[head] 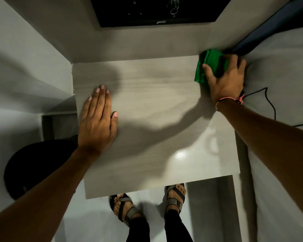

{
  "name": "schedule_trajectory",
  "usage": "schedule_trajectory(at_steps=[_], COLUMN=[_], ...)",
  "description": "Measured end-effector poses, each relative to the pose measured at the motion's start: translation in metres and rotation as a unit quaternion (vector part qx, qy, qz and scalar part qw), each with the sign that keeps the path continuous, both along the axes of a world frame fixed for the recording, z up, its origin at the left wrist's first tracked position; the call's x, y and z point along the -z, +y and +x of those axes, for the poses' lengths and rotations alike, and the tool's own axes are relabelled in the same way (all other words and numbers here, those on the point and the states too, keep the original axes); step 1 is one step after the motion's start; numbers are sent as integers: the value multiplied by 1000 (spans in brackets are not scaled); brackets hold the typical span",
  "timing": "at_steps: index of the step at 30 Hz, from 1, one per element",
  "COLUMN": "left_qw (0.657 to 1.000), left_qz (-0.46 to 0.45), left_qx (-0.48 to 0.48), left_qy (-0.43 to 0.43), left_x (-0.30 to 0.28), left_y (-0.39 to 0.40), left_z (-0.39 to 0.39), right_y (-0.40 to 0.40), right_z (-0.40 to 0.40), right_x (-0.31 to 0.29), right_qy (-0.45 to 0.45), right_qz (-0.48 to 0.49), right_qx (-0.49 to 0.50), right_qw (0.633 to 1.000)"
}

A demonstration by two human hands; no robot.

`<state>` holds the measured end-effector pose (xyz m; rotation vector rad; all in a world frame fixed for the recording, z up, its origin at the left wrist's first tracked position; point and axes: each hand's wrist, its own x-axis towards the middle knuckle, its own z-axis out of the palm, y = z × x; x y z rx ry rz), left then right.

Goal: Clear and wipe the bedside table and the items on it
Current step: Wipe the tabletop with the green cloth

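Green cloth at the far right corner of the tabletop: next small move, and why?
Probably sweep the green cloth leftward along the far edge. The right hand presses it into the corner, the left hand lies flat on the tabletop, and the surface between them is bare.

The bedside table (152, 123) lies open across its middle, hemmed by walls at back and left, the left hand (96, 119) and right hand (226, 79) occupying opposite edges.
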<state>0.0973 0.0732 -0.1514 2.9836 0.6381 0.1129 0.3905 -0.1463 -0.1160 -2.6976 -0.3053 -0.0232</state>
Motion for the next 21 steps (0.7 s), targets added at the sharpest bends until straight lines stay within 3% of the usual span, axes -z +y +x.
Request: schedule_trajectory(at_steps=[3,11,15,18,21], left_qw=[1000,1000,992,991,997], left_qz=[5,-13,-56,-57,-64], left_qx=[5,7,-66,-42,28], left_qy=[-4,-16,-87,-118,-32], left_x=[-1,-6,-23,-43,-50], left_y=[-1,-2,-9,-19,-28], left_z=[0,1,18,59,109], right_y=[16,121,117,68,19], right_z=[-13,-112,-110,-75,-56], right_x=[2,-7,-11,-2,13], right_qy=[19,86,79,28,15], right_qz=[16,94,152,73,-66], right_qx=[36,-131,-148,-134,-173], right_qw=[999,983,974,988,983])
